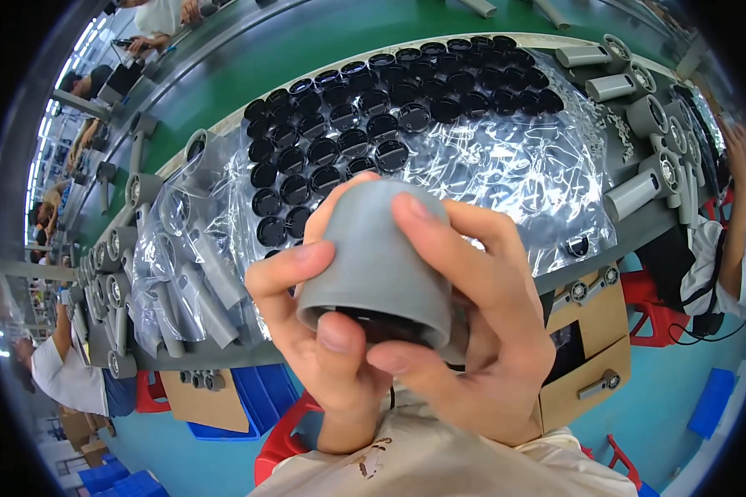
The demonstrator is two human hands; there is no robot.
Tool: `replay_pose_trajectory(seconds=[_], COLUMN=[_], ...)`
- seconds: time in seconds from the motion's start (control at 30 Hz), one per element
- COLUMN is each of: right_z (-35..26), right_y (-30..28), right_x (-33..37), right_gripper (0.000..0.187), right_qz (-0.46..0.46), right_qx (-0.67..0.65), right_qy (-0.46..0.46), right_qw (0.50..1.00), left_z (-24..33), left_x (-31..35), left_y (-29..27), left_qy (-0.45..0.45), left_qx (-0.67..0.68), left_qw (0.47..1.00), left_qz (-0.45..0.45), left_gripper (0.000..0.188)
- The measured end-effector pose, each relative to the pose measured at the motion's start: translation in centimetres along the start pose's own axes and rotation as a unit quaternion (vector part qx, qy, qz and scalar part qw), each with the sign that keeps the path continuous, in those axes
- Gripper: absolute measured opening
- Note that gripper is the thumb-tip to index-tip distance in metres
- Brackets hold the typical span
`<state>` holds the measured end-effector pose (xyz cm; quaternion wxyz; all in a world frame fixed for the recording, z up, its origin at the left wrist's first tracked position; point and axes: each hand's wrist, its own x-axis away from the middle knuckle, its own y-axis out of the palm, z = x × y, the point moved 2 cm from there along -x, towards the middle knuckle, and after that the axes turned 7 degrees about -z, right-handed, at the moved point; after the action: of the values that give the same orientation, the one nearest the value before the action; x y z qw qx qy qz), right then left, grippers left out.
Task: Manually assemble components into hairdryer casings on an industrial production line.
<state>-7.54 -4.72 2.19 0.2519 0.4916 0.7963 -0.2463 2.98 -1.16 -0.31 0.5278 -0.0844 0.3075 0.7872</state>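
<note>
In front of my chest, my left hand [331, 331] and my right hand [489, 306] grip a grey hair dryer housing [381, 240] between them. Its rounded end points up and away from me, while its open rim tilts toward me. Inside that rim a dark part [381, 323] shows, with both thumbs at the lower edge next to it. Fingers of each hand wrap the sides, and the right index finger lies over the top. The rest of the housing is hidden behind my hands. Beyond it, rows of round black caps [323, 151] lie on a clear plastic sheet [506, 174].
Grey hair dryers lie at the left, some under clear plastic [199, 257]; more grey dryers [638, 190] are at the right. A green conveyor belt [307, 50] runs behind. Cardboard boxes [584, 385], a blue crate [265, 398] and red stools [651, 306] stand below. Other people sit on both sides.
</note>
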Motion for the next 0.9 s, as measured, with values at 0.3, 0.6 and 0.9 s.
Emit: replay_pose_trajectory(seconds=[0.3,0.6,0.9], right_z=[-0.8,0.7,0.4], right_y=[-0.6,-1.0,-2.9], right_x=[0.4,0.9,0.9], right_gripper=[0.063,0.067,0.069], right_qz=[0.005,0.010,0.028], right_qx=[0.044,-0.109,-0.027], right_qy=[0.041,0.097,-0.015], right_qw=[0.998,0.989,0.999], left_z=[-1.1,-0.1,4.7], left_x=[-1.4,-2.2,-1.0], left_y=[-0.8,0.7,2.2], left_qy=[-0.013,0.017,0.138], left_qx=[0.093,0.014,-0.316], left_qw=[0.974,0.995,0.937], left_qz=[-0.204,-0.097,-0.059], left_gripper=[0.030,0.040,0.059])
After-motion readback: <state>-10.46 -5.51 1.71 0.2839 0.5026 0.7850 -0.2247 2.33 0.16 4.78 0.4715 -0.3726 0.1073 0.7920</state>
